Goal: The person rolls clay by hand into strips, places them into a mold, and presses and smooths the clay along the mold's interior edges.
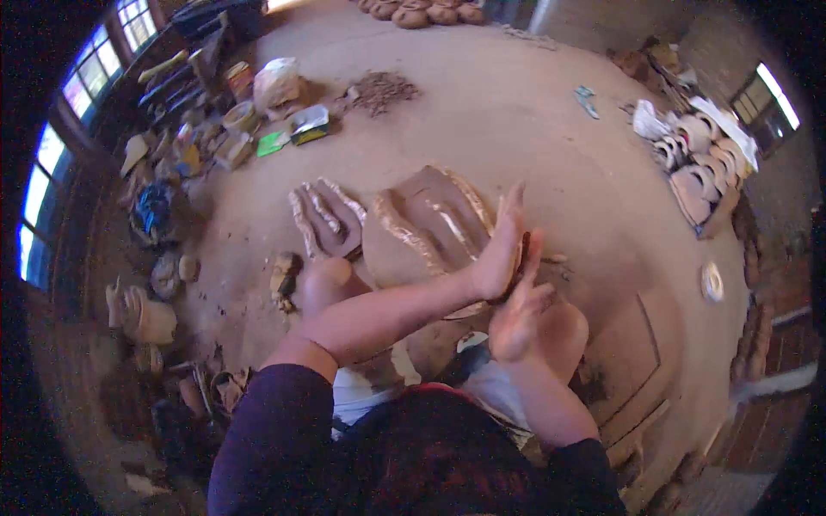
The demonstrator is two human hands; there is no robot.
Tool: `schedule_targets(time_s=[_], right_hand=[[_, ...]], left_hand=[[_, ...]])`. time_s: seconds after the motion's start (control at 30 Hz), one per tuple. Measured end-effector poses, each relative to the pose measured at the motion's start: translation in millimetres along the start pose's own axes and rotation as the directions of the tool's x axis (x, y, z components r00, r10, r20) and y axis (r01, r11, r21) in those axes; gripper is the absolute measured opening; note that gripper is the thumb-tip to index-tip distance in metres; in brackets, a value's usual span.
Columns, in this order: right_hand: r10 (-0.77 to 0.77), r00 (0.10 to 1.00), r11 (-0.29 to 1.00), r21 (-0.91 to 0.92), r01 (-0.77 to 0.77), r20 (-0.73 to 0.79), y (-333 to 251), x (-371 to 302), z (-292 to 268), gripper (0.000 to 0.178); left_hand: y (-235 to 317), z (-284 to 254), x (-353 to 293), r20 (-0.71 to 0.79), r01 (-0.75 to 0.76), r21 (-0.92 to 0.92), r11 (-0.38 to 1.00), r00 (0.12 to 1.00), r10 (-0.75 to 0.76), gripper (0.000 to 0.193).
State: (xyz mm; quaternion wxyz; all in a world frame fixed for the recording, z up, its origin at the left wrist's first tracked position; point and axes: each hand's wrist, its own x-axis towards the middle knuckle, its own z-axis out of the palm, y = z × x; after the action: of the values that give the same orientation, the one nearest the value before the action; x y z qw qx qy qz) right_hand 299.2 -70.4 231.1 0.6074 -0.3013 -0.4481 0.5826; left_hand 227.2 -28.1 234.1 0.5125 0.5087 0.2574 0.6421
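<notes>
My left hand (497, 256) reaches across to the right, its palm upright and its fingers stretched out. Against it or very close to it is my right hand (520, 320), also with straight fingers, the two palms facing each other. Whether anything lies between the palms is hidden. Just beyond my knees lies a large brown clay slab (391, 254) with pale, wavy ridges along its edges and a shorter ridge in the middle. To its left sits a smaller clay piece (346, 238) with similar raised strips.
A dark lump (285, 279) lies by my left knee. Farther off are a heap of brown fragments (383, 92), a green-yellow tin (310, 123) and a bulky bag (280, 86). Curved clay pieces (701, 163) are stacked at right, near a pale ring (711, 282). Round pots (422, 13) stand at the back.
</notes>
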Motion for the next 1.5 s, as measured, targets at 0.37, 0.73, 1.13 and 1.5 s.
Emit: schedule_targets(time_s=[0.37,0.73,1.13,1.5], right_hand=[[0.304,0.939,0.885,0.317,-0.342,0.163,53.5,53.9,12.4,0.089],[0.246,0.939,0.946,0.15,-0.286,0.24,80.0,48.3,86.7,0.087],[0.542,0.832,0.791,0.263,-0.552,0.118,108.3,107.3,108.0,0.09],[0.357,0.931,0.934,-0.015,-0.357,0.079,114.7,83.9,141.7,0.078]], left_hand=[[4.6,-69.5,-15.8,0.046,-0.067,0.489,0.87,0.998,0.051,0.095],[-37.3,-145.0,-9.4,-0.189,0.036,0.513,0.858,0.979,0.072,0.074],[-39.2,-184.2,-8.7,-0.225,0.023,0.373,0.928,0.972,0.066,0.071],[38.9,-199.3,-11.2,-0.249,0.244,0.185,0.952,0.949,-0.195,0.077]])
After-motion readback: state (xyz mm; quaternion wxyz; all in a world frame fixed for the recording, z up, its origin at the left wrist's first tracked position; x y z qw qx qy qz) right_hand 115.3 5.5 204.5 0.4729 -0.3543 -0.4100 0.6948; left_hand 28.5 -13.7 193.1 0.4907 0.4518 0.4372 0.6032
